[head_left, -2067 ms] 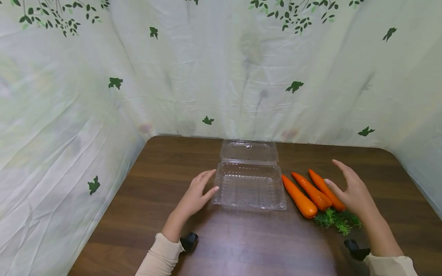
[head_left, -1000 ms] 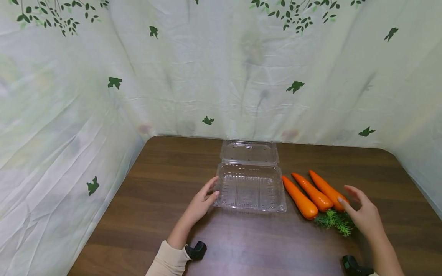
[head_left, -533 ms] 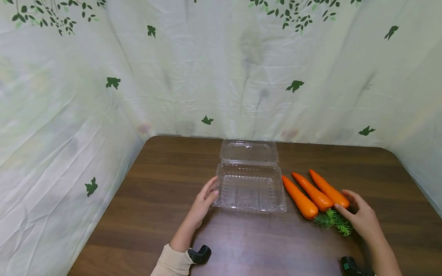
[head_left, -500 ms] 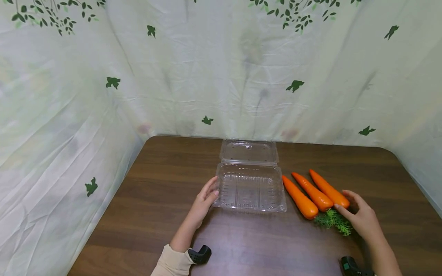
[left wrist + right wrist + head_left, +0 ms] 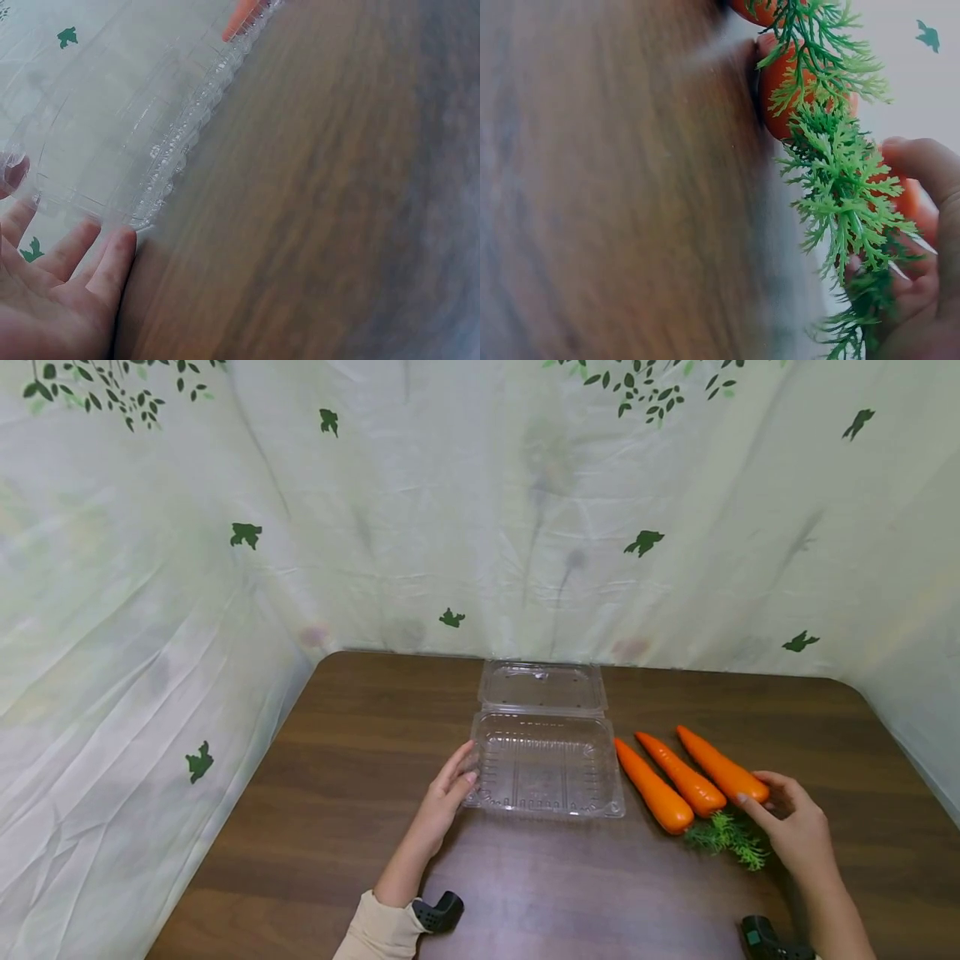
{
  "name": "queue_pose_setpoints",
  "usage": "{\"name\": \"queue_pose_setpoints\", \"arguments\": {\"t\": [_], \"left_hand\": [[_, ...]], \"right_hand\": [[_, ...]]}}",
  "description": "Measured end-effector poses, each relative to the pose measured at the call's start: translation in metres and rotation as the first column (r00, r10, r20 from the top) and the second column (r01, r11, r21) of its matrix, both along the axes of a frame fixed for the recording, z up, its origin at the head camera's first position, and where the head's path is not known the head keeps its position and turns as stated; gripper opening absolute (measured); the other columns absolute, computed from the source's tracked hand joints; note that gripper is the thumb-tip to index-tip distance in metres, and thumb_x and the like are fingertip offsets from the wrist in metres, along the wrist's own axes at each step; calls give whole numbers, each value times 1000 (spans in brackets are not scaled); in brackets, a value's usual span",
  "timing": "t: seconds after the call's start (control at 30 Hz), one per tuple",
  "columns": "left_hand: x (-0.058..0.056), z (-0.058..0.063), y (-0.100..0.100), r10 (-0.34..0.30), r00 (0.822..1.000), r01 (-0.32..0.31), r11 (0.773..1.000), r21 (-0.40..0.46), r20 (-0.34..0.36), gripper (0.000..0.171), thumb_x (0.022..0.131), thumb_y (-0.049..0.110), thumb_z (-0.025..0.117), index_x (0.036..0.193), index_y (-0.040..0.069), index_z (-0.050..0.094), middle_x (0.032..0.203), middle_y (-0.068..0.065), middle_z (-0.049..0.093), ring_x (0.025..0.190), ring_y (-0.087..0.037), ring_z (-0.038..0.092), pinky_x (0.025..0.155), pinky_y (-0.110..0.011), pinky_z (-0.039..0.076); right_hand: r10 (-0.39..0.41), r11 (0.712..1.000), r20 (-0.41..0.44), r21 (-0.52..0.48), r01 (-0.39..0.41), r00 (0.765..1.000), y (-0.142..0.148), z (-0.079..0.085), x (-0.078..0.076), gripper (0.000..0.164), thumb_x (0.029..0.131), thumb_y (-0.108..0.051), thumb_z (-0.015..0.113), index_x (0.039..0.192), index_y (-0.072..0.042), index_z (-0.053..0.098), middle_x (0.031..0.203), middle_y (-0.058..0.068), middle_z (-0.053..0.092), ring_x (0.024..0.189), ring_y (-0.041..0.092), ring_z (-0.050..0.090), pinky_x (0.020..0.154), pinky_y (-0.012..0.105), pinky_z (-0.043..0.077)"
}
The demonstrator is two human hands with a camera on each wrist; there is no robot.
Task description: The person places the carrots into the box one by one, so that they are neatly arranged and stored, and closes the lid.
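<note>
In the head view, the left hand [image 5: 444, 800] rested at the left side of the clear plastic container [image 5: 547, 768], its fingers extended along that wall and its thumb by the near part of the rim. The container lay with its lid [image 5: 542, 687] folded back on the wooden table [image 5: 547, 893]. The right hand [image 5: 799, 828] gripped the thick end of the rightmost carrot [image 5: 714, 760], which lay between thumb and fingers, its tip pointing away from the palm. The middle carrot [image 5: 681, 774] and the left carrot [image 5: 654, 789] lay just beside it, near the green leaves [image 5: 726, 839].

In the left wrist view, straight fingertips met the container's end, the palm clear of it.

In the right wrist view, the thumb pressed the orange end from one side; leaves hung in front, partly hiding the other fingers and their exact contact.
</note>
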State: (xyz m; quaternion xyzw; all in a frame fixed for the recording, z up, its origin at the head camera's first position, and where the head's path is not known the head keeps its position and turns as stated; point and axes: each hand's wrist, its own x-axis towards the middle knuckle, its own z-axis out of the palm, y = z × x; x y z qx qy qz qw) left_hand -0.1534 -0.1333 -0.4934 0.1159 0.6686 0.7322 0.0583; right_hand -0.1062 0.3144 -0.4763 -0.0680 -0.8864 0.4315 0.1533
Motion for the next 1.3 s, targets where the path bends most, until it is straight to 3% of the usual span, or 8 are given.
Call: {"name": "queue_pose_setpoints", "arguments": {"t": [0.13,0.5,0.8,1.0,1.1,1.3], "left_hand": [[0,-2,0,4,1000,-4,1000,-16,-21,49,95,15,46,140,13,29,138,-22,31,123,-34,34,96,-46,32],[1,-2,0,4,999,-6,999,-37,-49,49,95,17,46,141,12,28,137,-23,31,122,-35,35,96,-46,34],[1,-1,0,-3,1000,2,999,-34,-25,49,95,13,44,141,12,27,138,-24,30,123,-35,34,97,-47,32],[6,13,1,-15,1000,15,999,-30,-22,49,95,4,40,141,4,23,137,-29,27,123,-41,31,97,-51,29],[10,22,3,-18,999,17,999,-41,-27,49,95,4,40,141,1,21,137,-31,26,122,-43,30,97,-52,29],[11,25,4,-24,999,22,999,-38,-33,49,95,3,39,141,1,21,137,-31,25,122,-44,30,97,-52,28]], "right_hand": [[-41,992,-35,-118,36,999,-1,3,0,41,83,-16,65,119,-3,52,98,-22,50,84,-10,48,66,5,39],[-88,977,-104,-204,66,991,-11,18,-4,38,82,-7,64,119,-4,55,102,-17,55,84,-1,53,62,9,43],[-1,974,-242,-220,-54,970,-23,30,-16,34,83,-3,62,116,-1,58,108,-3,60,87,5,54,67,10,44],[68,961,-282,-238,-138,957,-45,52,-23,31,83,1,60,114,4,57,105,-7,60,83,9,53,63,12,45],[95,954,-292,-246,-171,952,-54,56,-27,31,83,3,60,114,4,57,105,-8,61,82,10,53,65,13,45],[167,924,-322,-278,-262,932,-70,59,-36,30,83,4,58,113,6,56,104,-5,61,81,10,52,64,14,46]]}}
